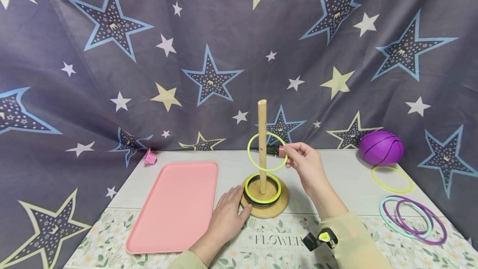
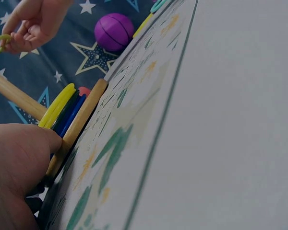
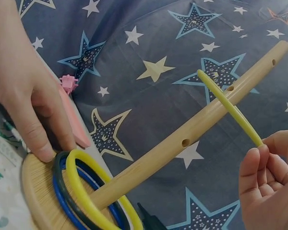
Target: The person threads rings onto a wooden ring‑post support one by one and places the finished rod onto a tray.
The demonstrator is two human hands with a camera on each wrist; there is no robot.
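A wooden peg point(image 1: 262, 144) stands upright on a round wooden base point(image 1: 276, 211). Stacked around its foot are a yellow ring point(image 1: 274, 197), a dark green ring point(image 3: 67, 191) and a blue ring point(image 3: 57, 194). My right hand point(image 1: 307, 167) pinches another yellow ring point(image 1: 251, 159) between thumb and fingers, partway up the peg. This held ring appears to encircle the peg, tilted so its face shows in the head view. My left hand point(image 1: 228, 215) rests against the left edge of the base, its fingers extended and holding nothing.
A pink tray point(image 1: 175, 206) lies left of the stand, with a small pink object point(image 1: 150, 157) behind it. Behind the peg lies a black and pink object point(image 1: 274, 150). To the right are a purple ball point(image 1: 381, 148), a yellow ring point(image 1: 410, 186) and overlapping purple point(image 1: 444, 235) and turquoise rings point(image 1: 384, 217).
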